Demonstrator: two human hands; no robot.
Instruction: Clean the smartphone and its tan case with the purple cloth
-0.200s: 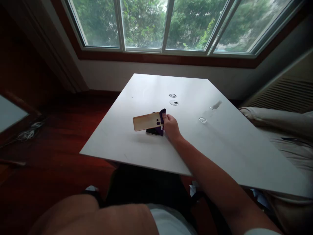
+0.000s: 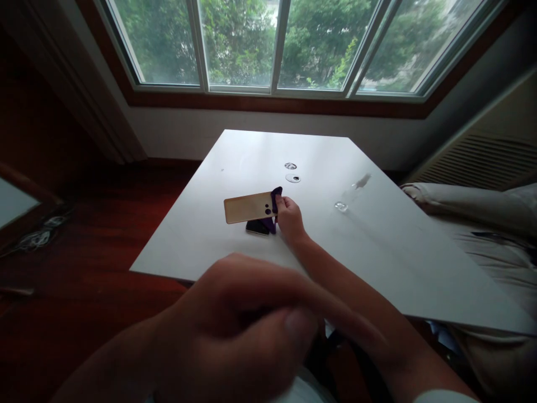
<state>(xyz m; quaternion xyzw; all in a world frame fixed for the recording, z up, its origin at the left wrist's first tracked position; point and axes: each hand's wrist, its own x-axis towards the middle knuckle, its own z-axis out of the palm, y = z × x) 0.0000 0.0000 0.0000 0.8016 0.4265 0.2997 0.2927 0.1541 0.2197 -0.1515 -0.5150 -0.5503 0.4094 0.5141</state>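
Note:
My right hand point(image 2: 288, 219) reaches out over the white table point(image 2: 377, 252), closed on one end of a flat gold phone point(image 2: 247, 207). The phone's back with its camera holes faces up. A purple cloth point(image 2: 276, 196) is pinched between the fingers and the phone. Just under the phone a dark flat object point(image 2: 257, 227) lies on the table. Close to the camera, my left hand point(image 2: 235, 330) is raised and blurred. Its thumb lies along the fingers, and I cannot make out anything in it.
Two small round pieces point(image 2: 290, 166) point(image 2: 292, 178) and a clear round bit point(image 2: 340, 206) lie on the table beyond the phone. A pale cushion or bed point(image 2: 474, 207) is at the right. Wooden floor with cables point(image 2: 37, 235) is at the left, below a wide window point(image 2: 277, 45).
My left hand has come up into view near the camera, where only my arm showed before. My right hand still holds the phone and cloth in about the same place.

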